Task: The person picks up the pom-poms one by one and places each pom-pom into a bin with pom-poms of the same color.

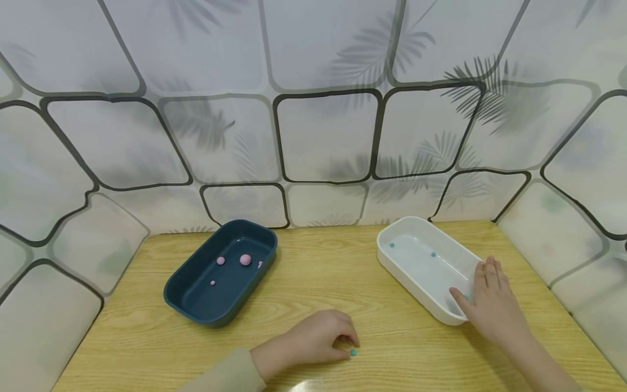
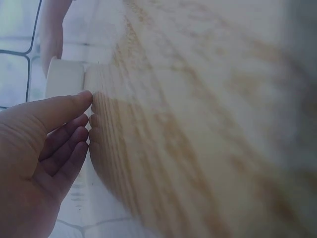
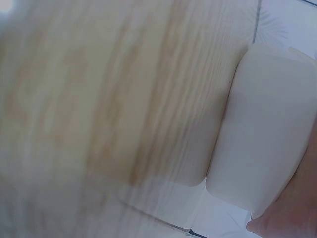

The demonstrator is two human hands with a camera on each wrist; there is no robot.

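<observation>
My left hand (image 1: 320, 337) is low over the table, its fingers bent and the thumb tip beside a small teal ball (image 1: 353, 352) on the wood. In the left wrist view, the thumb and fingers (image 2: 69, 148) rest at the table surface with a gap between them; no ball shows there. My right hand (image 1: 497, 307) rests on the near right end of a white tray (image 1: 411, 280), fingers straight and thumb over the inside. Several teal balls (image 1: 433, 255) lie in this tray, one partly hidden by the thumb. The right wrist view shows the tray's outer wall (image 3: 262, 129).
On the left stands a dark blue tray (image 1: 188, 307) holding several pink balls (image 1: 245, 259) of differing sizes. Both trays sit on a wooden table (image 1: 318, 261). Patterned fabric walls (image 1: 325, 136) close off the back and both sides.
</observation>
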